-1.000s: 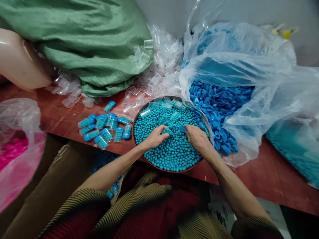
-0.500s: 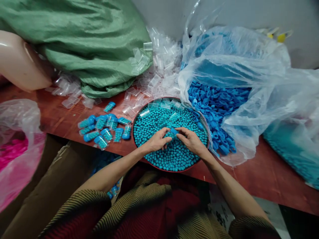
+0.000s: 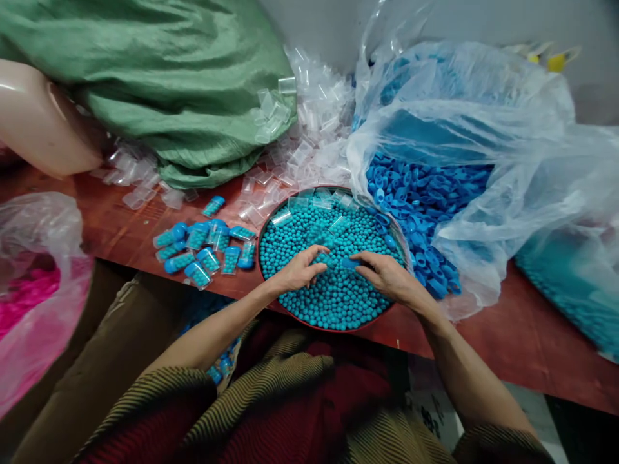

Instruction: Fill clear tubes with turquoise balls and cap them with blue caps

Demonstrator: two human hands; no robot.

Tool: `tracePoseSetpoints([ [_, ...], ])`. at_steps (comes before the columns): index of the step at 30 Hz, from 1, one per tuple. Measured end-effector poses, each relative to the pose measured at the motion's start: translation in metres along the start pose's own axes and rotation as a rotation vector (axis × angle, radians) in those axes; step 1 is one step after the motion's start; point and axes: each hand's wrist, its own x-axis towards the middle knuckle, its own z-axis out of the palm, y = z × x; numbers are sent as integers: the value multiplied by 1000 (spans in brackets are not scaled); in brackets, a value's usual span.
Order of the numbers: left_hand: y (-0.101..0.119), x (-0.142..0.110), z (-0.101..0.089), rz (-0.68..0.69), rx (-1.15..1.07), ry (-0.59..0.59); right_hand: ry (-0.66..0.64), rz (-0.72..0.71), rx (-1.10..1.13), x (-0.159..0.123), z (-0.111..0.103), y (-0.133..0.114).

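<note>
A round tray (image 3: 334, 330) full of turquoise beads (image 3: 341, 303) lies in front of me. Over its middle, my left hand (image 3: 298, 270) pinches a small clear tube (image 3: 321, 258) with turquoise beads in it, partly lost against the beads below. My right hand (image 3: 389, 276), just to the right, grips a blue cap (image 3: 350, 263) between thumb and fingers, apart from the tube. Some loose clear tubes (image 3: 339, 225) rest on the beads at the tray's far side. Left of the tray are several bead-filled tubes with blue caps (image 3: 197, 236).
A clear plastic bag (image 3: 464, 219) spills blue caps (image 3: 423, 193) beside the tray. Behind lie heaped clear tubes (image 3: 324, 116) and a green sack (image 3: 193, 84). A bag of turquoise beads (image 3: 565, 303) is far right; a bag with pink pieces (image 3: 29, 296) is at left.
My hands were together at the tube and blue cap. Now they are apart: my right hand has moved right with the cap, while the left stays over the beads.
</note>
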Motion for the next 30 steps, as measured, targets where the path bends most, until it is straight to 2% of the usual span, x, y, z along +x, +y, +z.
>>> tracePoseSetpoints([
  [3,-2,1,2,6,-13,-5,82,22,161,3,9,-1],
  [6,-3,1,6,39,-64,0,158,17,376,8,27,-7],
  [9,-5,1,9,63,-98,22,227,33,497,10,41,-11],
  [14,-11,0,9,91,-89,15,267,42,440,5,44,-13],
  [19,-6,-1,10,87,-83,9,302,-44,302,3,39,-14],
  [25,7,-6,13,93,-89,22,293,-20,383,3,36,-16],
  [30,7,-8,12,136,-80,13,306,-59,382,2,33,-20],
])
